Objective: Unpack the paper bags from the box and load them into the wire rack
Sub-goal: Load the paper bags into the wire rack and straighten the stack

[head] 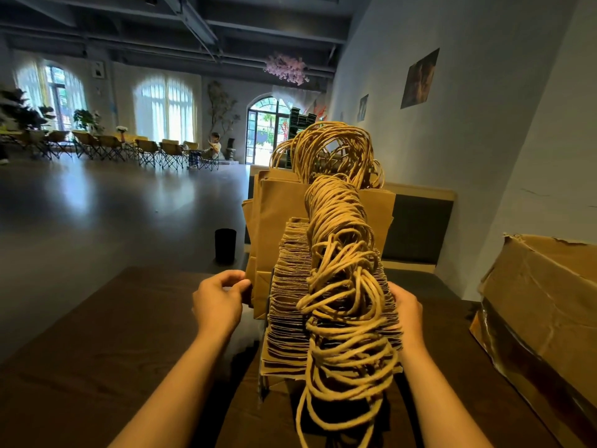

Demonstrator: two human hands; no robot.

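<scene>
Steadying the upright paper bags (284, 305) mid-table, the left hand (218, 302) is pinching an edge; the right hand (408, 313) is gripping their far side, squaring them.

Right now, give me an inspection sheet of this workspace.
Surface: dark wooden table.
Job's things: stack of paper bags standing upright with twine handles bunched on top; torn cardboard box at right; wire rack barely visible.
Clutter: black cup beyond the table edge.
Grippers: left hand pinches a bag's edge; right hand steadies the stack, fingers hidden.
Cables: nothing seen.
Surroundings: folding chairs, arched windows, a seated person far back.
</scene>
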